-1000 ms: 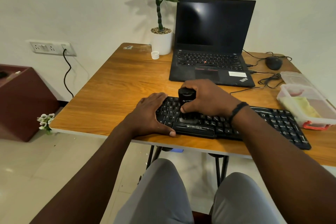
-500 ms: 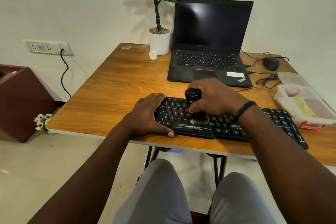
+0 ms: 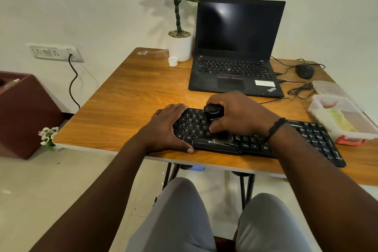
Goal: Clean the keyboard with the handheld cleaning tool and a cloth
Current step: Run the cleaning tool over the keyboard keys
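Observation:
A black keyboard [image 3: 306, 135] lies along the near edge of the wooden table [image 3: 133, 98]. My left hand [image 3: 169, 127] rests on its left end, fingers over the keys and thumb along the front edge. My right hand [image 3: 239, 114] grips a black handheld cleaning tool [image 3: 213, 111], tilted, with its dark bristles [image 3: 223, 139] on the front row of keys beside the space bar. A yellow cloth [image 3: 339, 120] lies inside a clear plastic box at the right.
Behind the keyboard stands an open black laptop [image 3: 235, 47], with a mouse [image 3: 305, 71] and tangled cables to its right. The clear box [image 3: 319, 106] sits at the table's right edge. A potted plant [image 3: 180, 47] and small white cap [image 3: 173, 61] are at the back.
My right hand has carried the tool a little to the right along the keys and tilted it, bristles now on the front row. My left hand has stayed on the keyboard's left end.

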